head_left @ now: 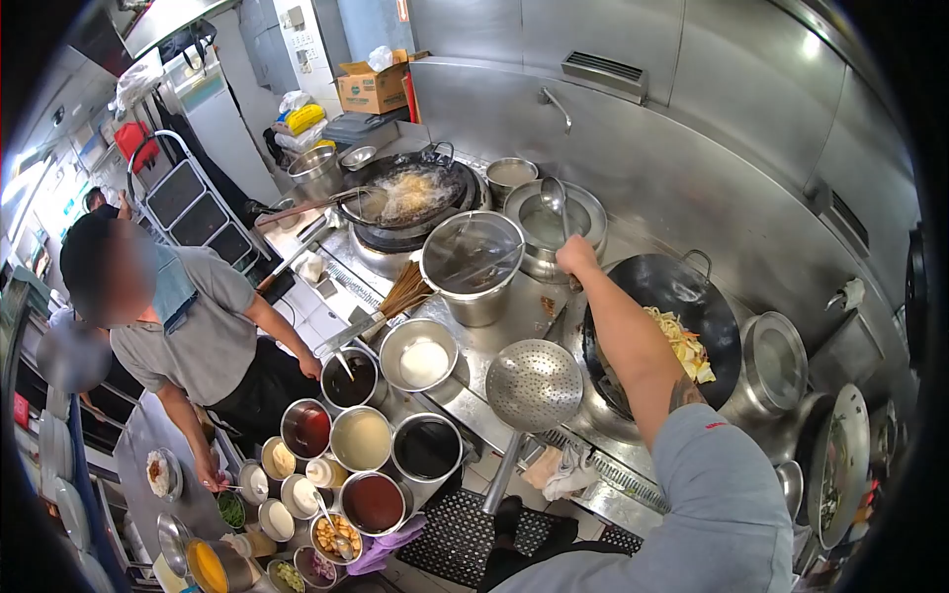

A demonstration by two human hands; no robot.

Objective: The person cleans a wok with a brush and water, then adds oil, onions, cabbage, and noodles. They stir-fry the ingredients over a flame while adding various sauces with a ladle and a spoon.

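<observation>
My right hand [577,256] is closed around the handle of a metal ladle [554,195]. The ladle's bowl is over a round steel pot of liquid [544,225] at the back of the stove. Under my outstretched forearm sits a black wok [714,306], with noodles and pieces of vegetable [682,342] in it. A perforated strainer [534,385] lies face up to the left of the wok, its handle pointing toward the front edge. My left hand is not in view.
Food bubbles in another wok [410,193] at the back left. A strainer-topped pot [473,267] stands centrally. Sauce containers [361,438] crowd the lower left, beside a co-worker [203,316] with one hand near a small bowl. Lids and pans [776,361] are at the right.
</observation>
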